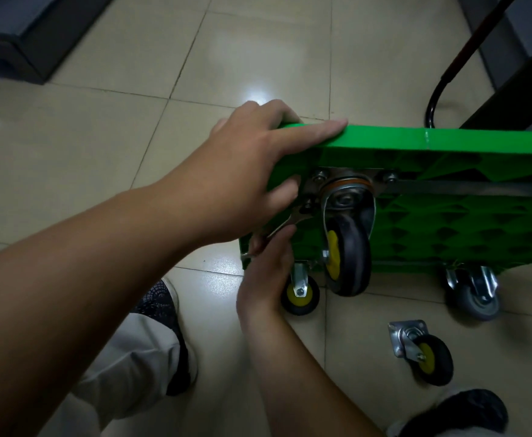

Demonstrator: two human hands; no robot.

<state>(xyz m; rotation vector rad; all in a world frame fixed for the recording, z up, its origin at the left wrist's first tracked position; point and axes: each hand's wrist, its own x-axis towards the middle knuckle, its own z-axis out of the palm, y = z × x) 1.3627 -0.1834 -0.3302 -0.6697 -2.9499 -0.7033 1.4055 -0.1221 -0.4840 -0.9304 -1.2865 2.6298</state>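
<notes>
Head view shows the green cart (416,143) tipped up on its long edge on the floor (100,152), with its ribbed underside facing you. Your left hand (252,175) holds the cart's upper left corner, fingers curled over the top edge and thumb against the underside. Your right hand (268,272), just below that corner, grips the handle of the wrench (282,227).

The biggest risk is the cart itself. It balances on two small wheels, and only your left hand steadies it. A hard pull on the wrench could roll it or tip it over towards you. Next is the swivel caster (348,247) bolted near that upper left corner. If its last fasteners come free, I judge it will drop onto your right wrist or your shoe. The wrench sits on a nut (307,205) at the edge of the caster plate, close to your left thumb. If it slips off the nut, your knuckles go into the plate or the ribs.

The cart is bright green plastic, with a diamond-ribbed underside crossed by a steel strip. The swivel caster has a black tyre, a yellow hub and a shiny fork. A loose caster (422,351) of the same colours lies on the floor below the cart's lower edge, well apart from it. The wrench is slim bare metal, its jaw end at the nut.
</notes>
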